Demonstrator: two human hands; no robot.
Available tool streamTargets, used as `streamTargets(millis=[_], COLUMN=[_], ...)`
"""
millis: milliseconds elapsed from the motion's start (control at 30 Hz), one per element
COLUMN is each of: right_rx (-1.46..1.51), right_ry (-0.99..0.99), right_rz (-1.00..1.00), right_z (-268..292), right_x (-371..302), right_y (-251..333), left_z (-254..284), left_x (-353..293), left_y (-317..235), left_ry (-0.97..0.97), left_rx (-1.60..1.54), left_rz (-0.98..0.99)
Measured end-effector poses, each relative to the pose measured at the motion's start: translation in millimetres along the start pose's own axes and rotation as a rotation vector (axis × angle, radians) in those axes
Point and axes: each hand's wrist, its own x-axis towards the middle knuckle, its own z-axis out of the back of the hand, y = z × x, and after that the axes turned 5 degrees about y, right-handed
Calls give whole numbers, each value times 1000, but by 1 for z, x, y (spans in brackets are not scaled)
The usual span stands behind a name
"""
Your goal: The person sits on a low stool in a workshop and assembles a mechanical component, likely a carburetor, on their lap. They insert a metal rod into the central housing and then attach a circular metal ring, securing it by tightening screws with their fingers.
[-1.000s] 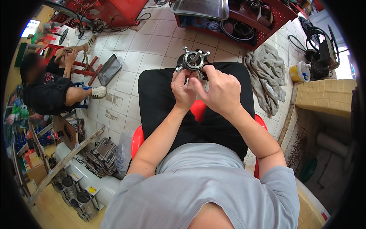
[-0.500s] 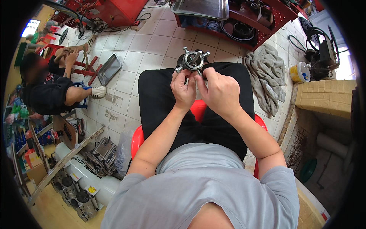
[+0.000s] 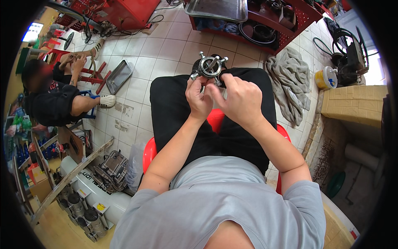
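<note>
Above my knees is a shiny metal ring fixture (image 3: 210, 67), with several bolts sticking out around its rim and a rod showing across its middle. A dark round part lies partly hidden behind the ring. My left hand (image 3: 200, 99) is closed on the fixture's near side, its thumb and fingers by the lower bolts. My right hand (image 3: 239, 99) is at the near right side, beside the lower right bolt. Its thumb and forefinger are spread apart, while the other fingers curl down out of sight.
Ahead stands a red workshop cart (image 3: 286, 31) bearing a metal tray (image 3: 215, 10). A grey cloth (image 3: 288, 83) lies on the tiles at right, near a yellow-and-white bucket (image 3: 326, 78). At left a seated person (image 3: 54, 95) works beside another metal tray (image 3: 119, 76).
My right thumb and forefinger have parted from a closer pinch at the lower right bolt. My left hand and the fixture stay nearly still. The seated person's hands have shifted slightly.
</note>
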Motion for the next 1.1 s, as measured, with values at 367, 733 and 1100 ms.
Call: streamTargets(millis=[367,733,1100], right_rx=[25,34,35], right_ry=[-15,-6,-38], right_rz=[0,23,21], right_z=[0,2,2], right_x=[2,3,3], right_y=[1,-1,2], left_z=[0,-5,2], left_x=[-1,4,2], left_y=[-1,-3,-1], left_ry=[18,-61,34], left_rx=[-22,-29,29], left_rz=[74,-20,-9])
